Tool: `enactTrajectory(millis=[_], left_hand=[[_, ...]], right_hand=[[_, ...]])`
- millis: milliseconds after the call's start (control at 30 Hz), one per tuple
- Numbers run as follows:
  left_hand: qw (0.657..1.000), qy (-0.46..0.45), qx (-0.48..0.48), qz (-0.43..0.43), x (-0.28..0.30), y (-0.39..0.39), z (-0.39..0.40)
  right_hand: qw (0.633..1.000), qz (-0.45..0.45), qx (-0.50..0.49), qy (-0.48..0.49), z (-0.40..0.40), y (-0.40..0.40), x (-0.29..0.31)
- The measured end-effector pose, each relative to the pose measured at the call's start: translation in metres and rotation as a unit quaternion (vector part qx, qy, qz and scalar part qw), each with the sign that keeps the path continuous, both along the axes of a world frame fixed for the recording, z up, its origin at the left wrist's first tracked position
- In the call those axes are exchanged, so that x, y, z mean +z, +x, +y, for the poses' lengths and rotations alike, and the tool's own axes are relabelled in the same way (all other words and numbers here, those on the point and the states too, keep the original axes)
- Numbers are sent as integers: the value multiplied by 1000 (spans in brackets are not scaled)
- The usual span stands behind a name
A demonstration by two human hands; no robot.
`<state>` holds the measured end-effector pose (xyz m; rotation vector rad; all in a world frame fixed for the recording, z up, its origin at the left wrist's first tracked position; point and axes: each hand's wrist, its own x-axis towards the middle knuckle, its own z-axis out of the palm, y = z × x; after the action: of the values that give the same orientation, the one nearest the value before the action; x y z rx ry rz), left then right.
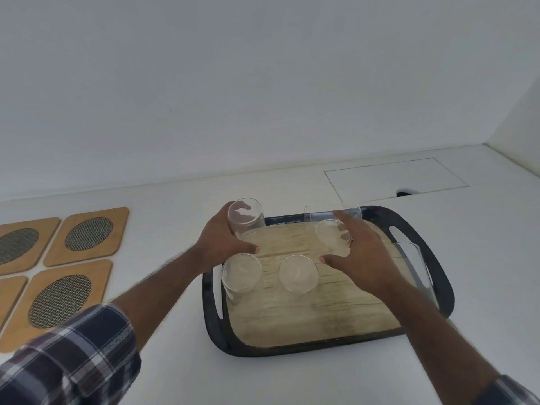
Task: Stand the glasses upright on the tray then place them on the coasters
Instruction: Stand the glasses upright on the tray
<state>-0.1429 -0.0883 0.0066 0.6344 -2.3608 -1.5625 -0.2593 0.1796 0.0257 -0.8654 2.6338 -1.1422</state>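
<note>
Head view: a dark-rimmed tray (420,226) with a wood-grain floor sits on a white counter (292,381); the left hand (225,241) wraps its fingers around a clear glass (247,219) at the tray's far-left corner, thumb pressed on the near side; the glass is tilted. The right hand (359,252) reaches over a second glass (333,236), fingers spread and curved about it; whether it grips cannot be told. Two more glasses (241,274) (298,273) stand just beside each other near the tray's left side; another (412,267) is at its right edge. Four wooden coasters (87,233) with mesh ovals lie well apart to the left, all bare.
</note>
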Motion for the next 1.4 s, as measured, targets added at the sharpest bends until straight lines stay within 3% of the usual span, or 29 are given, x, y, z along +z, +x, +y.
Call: enactTrajectory(millis=[267,933,1200,1267,1400], left_hand=[[998,-42,-37,-21,-1,-1,3],[995,-62,-49,-67,-6,-1,5],[991,-92,-32,-91,10,31,-24],[990,-110,-13,-83,18,41,-27],[988,-141,32,-48,33,54,-20]], right_hand=[[998,-49,15,-38,-8,-1,-2],[993,-79,86,-21,-45,-11,4],[997,-37,-1,-61,6,-31,28],[1000,-1,-13,-18,14,-39,25],[982,64,53,167,0,-56,17]])
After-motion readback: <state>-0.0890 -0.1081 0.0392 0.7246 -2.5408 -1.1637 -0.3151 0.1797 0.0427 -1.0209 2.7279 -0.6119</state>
